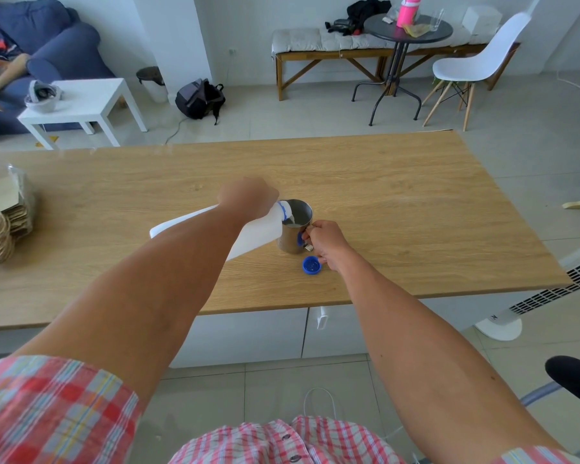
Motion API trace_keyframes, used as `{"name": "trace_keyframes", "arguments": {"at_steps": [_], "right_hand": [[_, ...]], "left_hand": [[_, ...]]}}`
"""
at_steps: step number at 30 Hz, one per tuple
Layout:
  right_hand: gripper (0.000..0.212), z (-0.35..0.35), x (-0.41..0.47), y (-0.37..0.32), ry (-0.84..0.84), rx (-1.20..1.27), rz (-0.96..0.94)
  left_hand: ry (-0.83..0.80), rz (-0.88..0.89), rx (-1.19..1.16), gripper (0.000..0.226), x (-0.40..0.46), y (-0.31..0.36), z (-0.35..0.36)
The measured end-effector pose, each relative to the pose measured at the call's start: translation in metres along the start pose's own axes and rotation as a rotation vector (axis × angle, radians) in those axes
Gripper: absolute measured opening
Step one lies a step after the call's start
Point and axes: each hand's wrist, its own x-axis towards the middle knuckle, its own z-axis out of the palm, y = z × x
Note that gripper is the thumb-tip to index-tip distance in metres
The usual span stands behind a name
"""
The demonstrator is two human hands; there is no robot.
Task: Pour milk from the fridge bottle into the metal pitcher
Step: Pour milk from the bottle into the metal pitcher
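Head view: pour underway. Left hand (248, 197) grips tilted milk bottle (252, 234), neck over metal pitcher (295, 229) rim; milk inside. Right hand (325, 242) pinches pitcher handle. Blue cap (311, 265) just beside pitcher. Left: finish, upright bottle.

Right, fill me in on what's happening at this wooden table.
A person is pouring milk. The left hand tips a white plastic milk bottle so its blue-ringed neck sits over the rim of a shiny metal pitcher, and milk is running in. The right hand steadies the pitcher by its handle. The bottle's round blue cap lies open side up on the light wooden table, just in front of the pitcher.
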Motion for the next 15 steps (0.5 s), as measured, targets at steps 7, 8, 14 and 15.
{"name": "trace_keyframes", "arguments": {"at_steps": [7, 8, 14, 15], "right_hand": [[0.025, 0.0001, -0.0002, -0.0001, 0.004, 0.004, -0.009], [0.025, 0.0002, 0.0, 0.0001, 0.002, 0.005, -0.008], [0.022, 0.0001, 0.0004, 0.0004, -0.005, 0.009, -0.012], [0.022, -0.0002, 0.0001, 0.0001, -0.006, 0.007, -0.013]], "left_hand": [[-0.006, -0.008, -0.008, 0.031, -0.0004, 0.0005, -0.001], [-0.006, -0.011, -0.009, 0.031, -0.0004, 0.0004, -0.0009], [-0.015, -0.021, -0.008, 0.031, -0.0008, 0.0012, -0.0019], [-0.018, -0.024, -0.009, 0.03, -0.0008, 0.0017, -0.002]]}}
